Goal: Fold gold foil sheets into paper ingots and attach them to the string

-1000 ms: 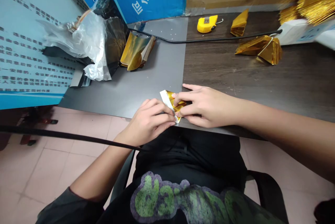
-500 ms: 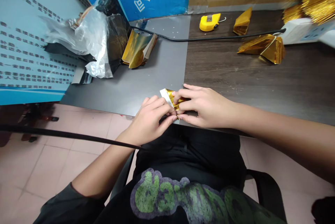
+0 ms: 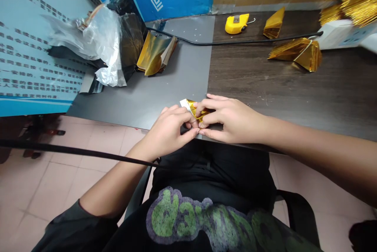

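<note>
A small sheet of gold foil paper with a white strip along its left end lies at the front edge of the desk, partly folded. From the left, my left hand pinches its lower edge between curled fingers and thumb. My right hand grips the same paper from the other side, with its index finger bent on top of the foil and its thumb at the lower edge. The two thumbs nearly meet there. Much of the paper is hidden under the fingers.
A stack of gold foil paper sits beside a plastic bag. A black cable crosses to a white power strip. Behind it are a yellow tape measure and folded gold paper; a tied gold bundle lies in front.
My left hand has shifted slightly, its thumb and index finger closing nearer to my right thumb at the paper's lower edge. My right hand stays nearly still.
</note>
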